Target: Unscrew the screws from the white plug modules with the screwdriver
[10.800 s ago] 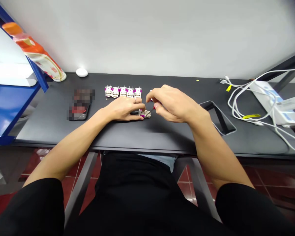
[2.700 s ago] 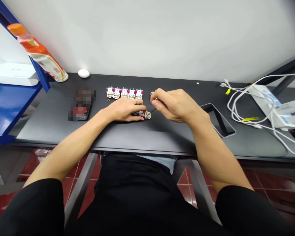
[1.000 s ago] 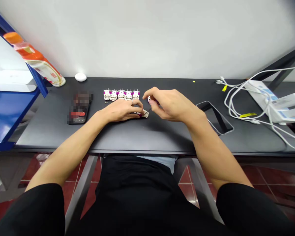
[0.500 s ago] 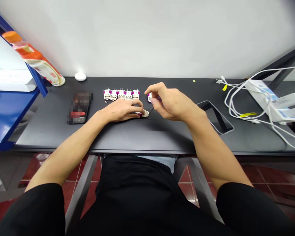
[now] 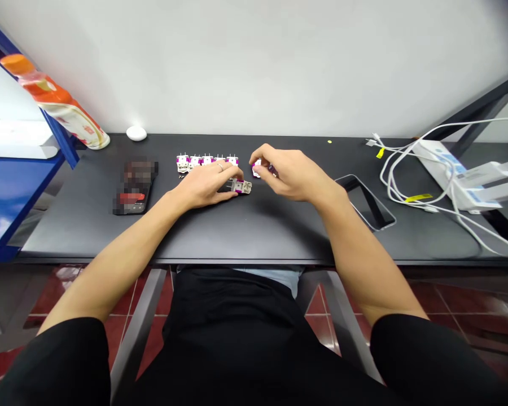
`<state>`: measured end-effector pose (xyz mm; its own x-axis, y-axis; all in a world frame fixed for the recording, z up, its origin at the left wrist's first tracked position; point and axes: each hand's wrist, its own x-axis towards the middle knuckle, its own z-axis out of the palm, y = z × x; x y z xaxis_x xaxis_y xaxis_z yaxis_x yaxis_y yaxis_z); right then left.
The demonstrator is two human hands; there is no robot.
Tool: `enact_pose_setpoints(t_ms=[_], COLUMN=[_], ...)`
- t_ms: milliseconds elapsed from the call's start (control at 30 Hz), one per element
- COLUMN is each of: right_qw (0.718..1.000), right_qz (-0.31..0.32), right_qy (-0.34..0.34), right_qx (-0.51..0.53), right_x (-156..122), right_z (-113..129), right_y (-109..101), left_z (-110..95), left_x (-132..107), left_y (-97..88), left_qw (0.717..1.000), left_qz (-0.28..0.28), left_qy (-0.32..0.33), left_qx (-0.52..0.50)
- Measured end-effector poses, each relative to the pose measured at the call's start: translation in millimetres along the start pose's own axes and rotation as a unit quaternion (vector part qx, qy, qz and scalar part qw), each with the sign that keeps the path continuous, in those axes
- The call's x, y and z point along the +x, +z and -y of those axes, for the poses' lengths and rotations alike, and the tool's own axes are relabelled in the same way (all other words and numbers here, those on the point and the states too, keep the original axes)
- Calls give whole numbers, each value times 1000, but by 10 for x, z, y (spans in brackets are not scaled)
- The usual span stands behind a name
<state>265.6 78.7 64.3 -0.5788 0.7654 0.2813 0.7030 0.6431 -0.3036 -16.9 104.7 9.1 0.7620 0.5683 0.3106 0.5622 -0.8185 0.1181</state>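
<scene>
My left hand (image 5: 207, 184) rests on the desk, its thumb and fingers closed around a small white-and-purple part (image 5: 240, 186) with a pale end facing right. My right hand (image 5: 294, 172) is raised beside it, thumb and forefinger curled together. Something small and dark shows between those fingers, too little to name. Just past the right fingertips sits another white-and-purple piece (image 5: 257, 167), partly hidden; whether they touch it I cannot tell. Behind my left hand stands a row of several similar white-and-purple blocks (image 5: 195, 162) with thin pins pointing up.
On the left lie a blurred-out dark device (image 5: 135, 189), a white oval object (image 5: 136, 133) and an orange-and-white bottle (image 5: 63, 104). To the right are a phone (image 5: 366, 203), white cables (image 5: 389, 180) and a power strip (image 5: 452, 175). A wall closes off the desk's back.
The right fingertips have lifted off the held part and moved back. The thin dark tip seen at the part's end no longer shows. My left hand has turned the part, showing more of it.
</scene>
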Motion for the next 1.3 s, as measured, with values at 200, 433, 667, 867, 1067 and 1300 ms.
enact_pose_setpoints(t_ms=[200,433,667,867,1067,1300], right_qw=[991,985,986,993,994,997], right_qz=[128,170,165,118,100,64], right_qy=[11,-8,-14,-3,-4,-14], right_qx=[-29,-39,-31,-24,-35,-39], right_x=[65,118,109,87,90,105], right_z=[-31,-79,-112,-175,-154,-149], right_y=[72,157,147,133,161,252], left_z=[24,-125,-81,49,88,-33], left_x=[0,57,49,37,33,66], left_y=[-13,-37,-6,92,131,146], left_qw=[997,985,985,988,968,933], left_qz=[-37,29,1,-107,-146,-180], left_qy=[50,153,156,76,-12,-79], left_qx=[40,72,68,-82,-205,-300])
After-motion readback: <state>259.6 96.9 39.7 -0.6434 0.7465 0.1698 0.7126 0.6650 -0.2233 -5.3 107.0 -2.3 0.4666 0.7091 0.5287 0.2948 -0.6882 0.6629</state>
